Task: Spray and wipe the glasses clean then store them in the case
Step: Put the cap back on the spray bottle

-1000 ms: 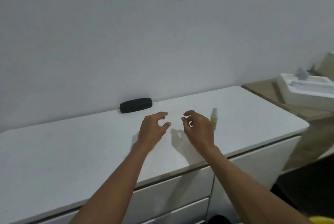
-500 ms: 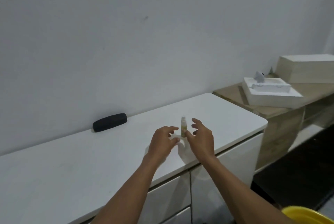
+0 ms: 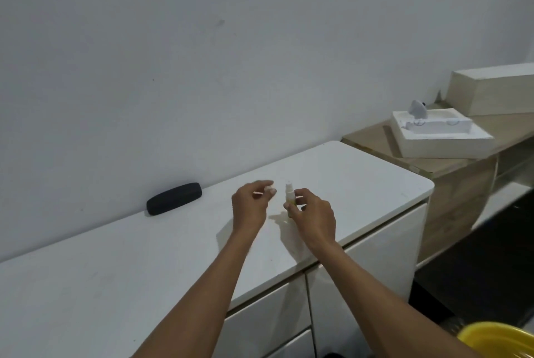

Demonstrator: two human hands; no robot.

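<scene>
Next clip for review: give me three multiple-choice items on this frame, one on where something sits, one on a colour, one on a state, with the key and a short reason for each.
1. Where does the glasses case lie?
A. At the back of the white cabinet top, by the wall
B. On the wooden shelf
C. In an open drawer

2. What colour is the case?
A. White
B. Black
C. Yellow

3. How does the spray bottle stand?
A. Flat on its side
B. Upside down
C. Upright, with the right hand closing around it

Key: 1 A, the case rests against the wall edge of the cabinet top. 2 B, it shows dark black on the white surface. 3 C, the nozzle points up and the right hand's fingers wrap its lower part; the left hand is beside it, apart.
</scene>
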